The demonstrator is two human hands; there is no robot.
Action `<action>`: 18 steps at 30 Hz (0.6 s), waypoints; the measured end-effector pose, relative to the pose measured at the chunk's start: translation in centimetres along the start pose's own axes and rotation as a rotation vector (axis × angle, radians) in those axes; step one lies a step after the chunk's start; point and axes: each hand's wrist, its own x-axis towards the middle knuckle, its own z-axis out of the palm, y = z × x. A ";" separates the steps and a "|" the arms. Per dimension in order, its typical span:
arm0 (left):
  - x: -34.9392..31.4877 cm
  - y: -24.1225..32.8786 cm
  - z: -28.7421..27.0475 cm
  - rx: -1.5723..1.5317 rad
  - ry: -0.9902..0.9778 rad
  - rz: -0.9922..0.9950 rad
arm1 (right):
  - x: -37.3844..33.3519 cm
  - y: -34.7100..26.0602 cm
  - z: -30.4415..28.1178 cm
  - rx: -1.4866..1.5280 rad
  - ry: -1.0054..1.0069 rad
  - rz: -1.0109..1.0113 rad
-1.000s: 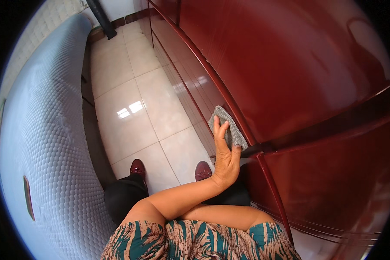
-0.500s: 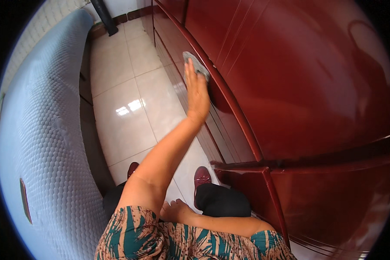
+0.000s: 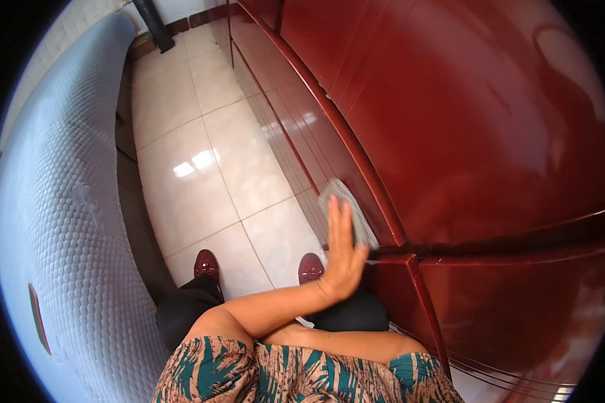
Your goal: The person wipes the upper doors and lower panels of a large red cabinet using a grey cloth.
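My left hand (image 3: 344, 260) presses a grey cloth (image 3: 358, 216) against the upright front of a glossy dark red cabinet (image 3: 302, 111). Its fingers lie stretched along the cloth, which sits just below the cabinet's rounded top edge, close to a corner joint. Hand and cloth are slightly smeared by motion. My right forearm (image 3: 363, 344) rests across my body, and the right hand is hidden behind my left forearm.
A bed with a pale blue quilted mattress (image 3: 74, 201) runs along the left. Shiny cream floor tiles (image 3: 181, 127) lie between bed and cabinet. My dark red shoes (image 3: 207, 263) stand on them. A dark pole (image 3: 154, 27) leans at the far end.
My left hand has drawn the cloth back along the cabinet front, toward me and a little right. The left elbow is more bent, and its forearm now covers the right hand.
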 end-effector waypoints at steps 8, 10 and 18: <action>2.4 -2.1 0.2 -0.020 0.099 -0.105 | 0.3 0.0 -0.1 -0.075 0.057 0.043; 5.3 -5.1 -0.7 -0.087 0.219 -0.117 | 1.1 0.9 1.1 -0.247 0.207 -0.063; 14.4 -13.0 -6.3 -0.144 0.196 -0.375 | 1.1 2.0 3.0 -0.598 0.461 -0.199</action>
